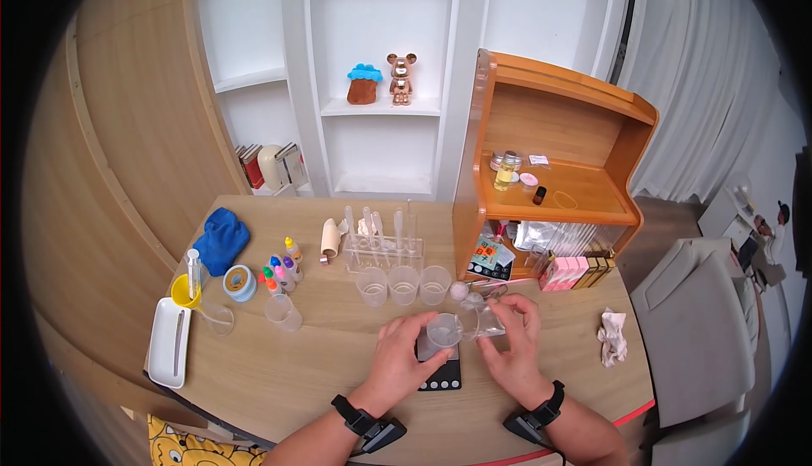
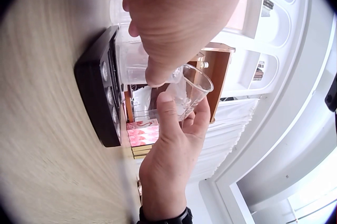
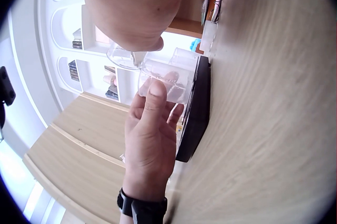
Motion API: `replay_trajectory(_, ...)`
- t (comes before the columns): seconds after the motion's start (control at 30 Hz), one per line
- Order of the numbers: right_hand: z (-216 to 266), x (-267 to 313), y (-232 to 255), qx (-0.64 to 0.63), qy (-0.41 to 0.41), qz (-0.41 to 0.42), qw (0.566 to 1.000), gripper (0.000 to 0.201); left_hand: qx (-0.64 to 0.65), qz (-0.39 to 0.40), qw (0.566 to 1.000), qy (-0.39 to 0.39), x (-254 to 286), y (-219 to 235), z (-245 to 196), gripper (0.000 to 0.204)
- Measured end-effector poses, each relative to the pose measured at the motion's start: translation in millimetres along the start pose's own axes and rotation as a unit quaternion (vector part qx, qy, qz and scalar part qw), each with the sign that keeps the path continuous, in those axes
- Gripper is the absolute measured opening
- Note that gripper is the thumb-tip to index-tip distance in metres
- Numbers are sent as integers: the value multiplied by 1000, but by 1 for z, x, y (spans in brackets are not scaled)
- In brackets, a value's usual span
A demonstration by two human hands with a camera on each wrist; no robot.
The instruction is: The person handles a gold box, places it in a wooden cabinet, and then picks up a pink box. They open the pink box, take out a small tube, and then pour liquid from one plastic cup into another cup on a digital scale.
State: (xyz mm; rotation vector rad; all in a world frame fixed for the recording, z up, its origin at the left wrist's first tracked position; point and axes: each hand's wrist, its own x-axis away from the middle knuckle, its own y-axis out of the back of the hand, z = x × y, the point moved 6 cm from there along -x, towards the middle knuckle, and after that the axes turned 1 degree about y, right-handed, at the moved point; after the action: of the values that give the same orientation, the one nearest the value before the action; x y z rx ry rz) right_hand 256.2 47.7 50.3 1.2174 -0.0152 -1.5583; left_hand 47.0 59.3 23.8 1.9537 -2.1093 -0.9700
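One clear plastic cup (image 1: pixel 444 331) is held by the left hand (image 1: pixel 399 356), whose thumb and fingers are bent narrowly around its sides. One clear beaker (image 2: pixel 187 97) is gripped between the thumb and fingers of the right hand (image 1: pixel 518 352); it is tilted to the left, with its mouth just beside the rim of the cup. The plastic cup is found above one black scale (image 1: pixel 441 376), on the near half of the table (image 1: pixel 330 390); whether the scale is touched by it cannot be told. Four round buttons can be counted on the scale's near edge. On the beaker small printed marks are seen, but they cannot be read.

Beyond the scale, three empty cups (image 1: pixel 403 286) are set in one row, and a fourth, the single cup (image 1: pixel 283 313), is placed farther left. Behind the row, at least four droppers (image 1: pixel 398 227) are stood in one rack (image 1: pixel 414 254). At the left, one yellow funnel (image 1: pixel 183 293), one white tray (image 1: pixel 167 364) and one blue cloth (image 1: pixel 222 242) can be seen. In the wooden cabinet (image 1: pixel 541 119), at the far right, one orange card (image 1: pixel 485 252) is shown with Chinese characters, too small to be read surely.
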Motion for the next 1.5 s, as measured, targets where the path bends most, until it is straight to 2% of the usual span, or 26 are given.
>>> replay_trajectory(0.57,-1,1,-1,3,2,0,1000,69,0,-5,1000,-13,0,0,0,66)
replay_trajectory(0.7,-9,1,-7,-3,-30,1,1000,67,3,-19,1000,-19,0,5,-4,68)
replay_trajectory(0.77,-16,4,-11,-1,-38,-1,999,66,-37,-25,997,-63,-2,11,-10,69)
replay_trajectory(0.83,-35,12,-15,-26,-111,14,993,62,-64,-47,994,-69,-3,25,-12,69)
replay_trajectory(0.9,-43,13,-14,-37,-126,15,991,60,-90,-66,991,-78,-5,38,-11,70)
replay_trajectory(0.97,-49,15,-14,-47,-143,13,989,59,-110,-201,971,-68,-4,65,-6,70)
replay_trajectory(1.03,-51,15,-15,-40,-148,19,988,59,-139,-215,966,-47,-8,84,3,72)
replay_trajectory(1.1,-50,15,-15,-36,-143,15,989,58,-103,-292,951,-11,-10,105,14,73)
replay_trajectory(1.13,-48,14,-14,-29,-135,16,990,58,-108,-305,946,8,-10,110,12,67)
replay_trajectory(1.27,-48,14,-14,-17,-142,26,989,58,-127,-309,942,21,-12,113,26,67)
replay_trajectory(1.33,-51,15,-16,-13,-150,30,988,58,-148,-276,948,49,-14,107,34,66)
replay_trajectory(1.5,-53,16,-17,-4,-149,38,988,58,-170,-254,950,56,-15,94,59,65)
